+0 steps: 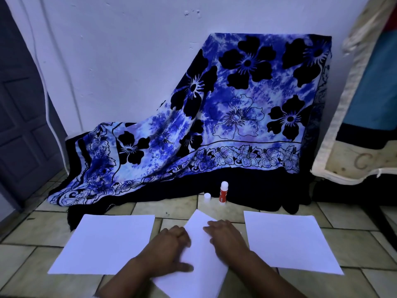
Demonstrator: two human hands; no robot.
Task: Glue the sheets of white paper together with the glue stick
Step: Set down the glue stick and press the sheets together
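Note:
Three white paper sheets lie on the tiled floor. The middle sheet (198, 250) is turned at an angle, and both my hands press flat on it: my left hand (169, 248) on its left edge, my right hand (225, 235) on its right part. A second sheet (103, 244) lies to the left and a third sheet (292, 241) to the right, both untouched. The red glue stick (223, 193) stands upright beyond the sheets with its white tip exposed. Its white cap (207, 196) sits on the floor just left of it.
A blue floral cloth (225, 108) drapes over a box-like shape against the white wall behind the glue stick, its dark hem reaching the floor. A grey door (19, 117) is at the left. A padded wooden frame (354, 147) leans at the right.

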